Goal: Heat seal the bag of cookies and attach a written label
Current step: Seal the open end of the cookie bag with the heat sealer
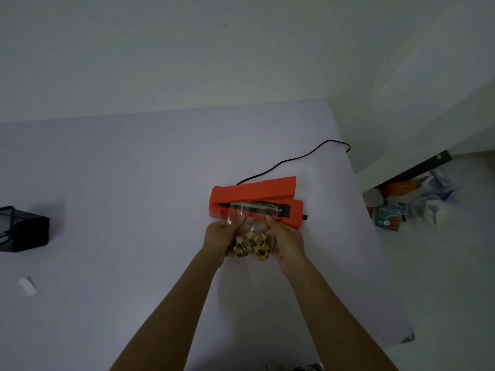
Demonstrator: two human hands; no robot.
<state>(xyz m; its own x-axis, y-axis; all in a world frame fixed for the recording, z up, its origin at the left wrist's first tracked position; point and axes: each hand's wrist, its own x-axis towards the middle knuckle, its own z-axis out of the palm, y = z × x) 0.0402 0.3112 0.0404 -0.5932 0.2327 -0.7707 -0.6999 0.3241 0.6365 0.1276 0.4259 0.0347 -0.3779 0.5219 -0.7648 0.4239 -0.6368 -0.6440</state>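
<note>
Bag [247, 236] mouth: I see it across sealer [255, 207] strip, beyond both hands.
Left hand [219, 236], right hand [288, 242]: each grips a bag side.

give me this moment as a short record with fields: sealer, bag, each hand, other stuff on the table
sealer: orange heat sealer, lid raised, black cord trailing off its far side
bag: clear bag of cookies, open top edge laid across the sealing strip
left hand: left hand grips the bag's left side
right hand: right hand grips the bag's right side
table: white table; black mesh holder at far left; small white label near it
</note>
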